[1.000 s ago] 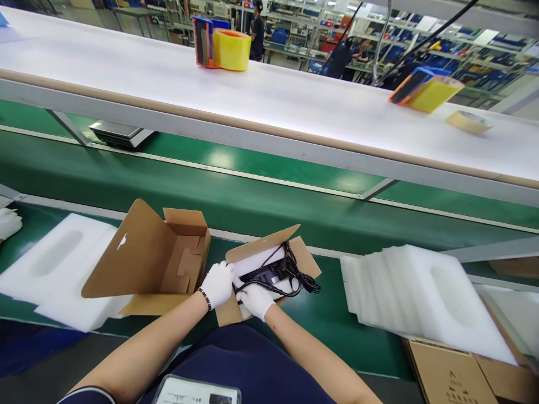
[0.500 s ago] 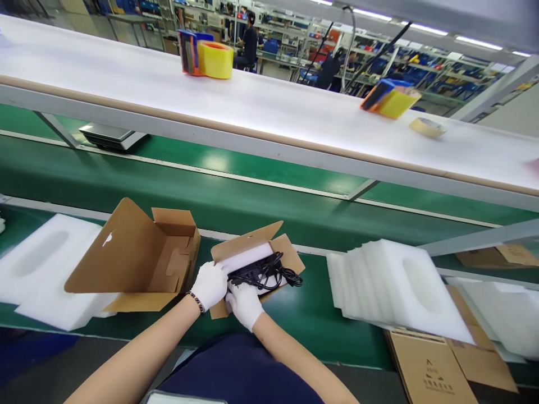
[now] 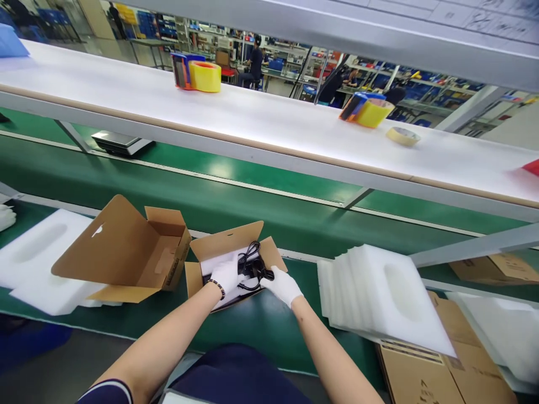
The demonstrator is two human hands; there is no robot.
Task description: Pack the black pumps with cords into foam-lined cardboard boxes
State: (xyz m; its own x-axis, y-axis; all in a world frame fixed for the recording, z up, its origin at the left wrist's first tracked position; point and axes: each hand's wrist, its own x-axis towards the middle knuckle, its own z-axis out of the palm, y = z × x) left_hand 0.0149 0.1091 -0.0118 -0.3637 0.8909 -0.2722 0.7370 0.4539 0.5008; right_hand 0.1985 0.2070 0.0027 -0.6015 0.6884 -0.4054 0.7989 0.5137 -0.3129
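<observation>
A small open cardboard box (image 3: 229, 240) sits on the green work surface in front of me, flaps raised. White foam lines it, and a coiled black cable (image 3: 251, 266) lies over other black parts inside. My left hand (image 3: 226, 275), in a white glove, reaches into the box's left half with its fingers closed on the black cable, partly hidden. At the right end, my right hand (image 3: 283, 285), also gloved, pinches the cable's looped end near the box's edge. A larger open cardboard box (image 3: 122, 247) stands empty to the left.
White foam sheets (image 3: 40, 244) lie at the left, and a stack of foam inserts (image 3: 370, 292) stands right, above flattened cartons (image 3: 421, 370). A shelf (image 3: 269, 123) runs across, carrying tape dispensers (image 3: 204, 76) and a tape roll (image 3: 403, 136). Beneath it sits a scale (image 3: 122, 143).
My right hand has moved right, from the box's near left side to the cable's right end. My left hand has gone further into the box. The cable coil lies deeper inside; the view has shifted.
</observation>
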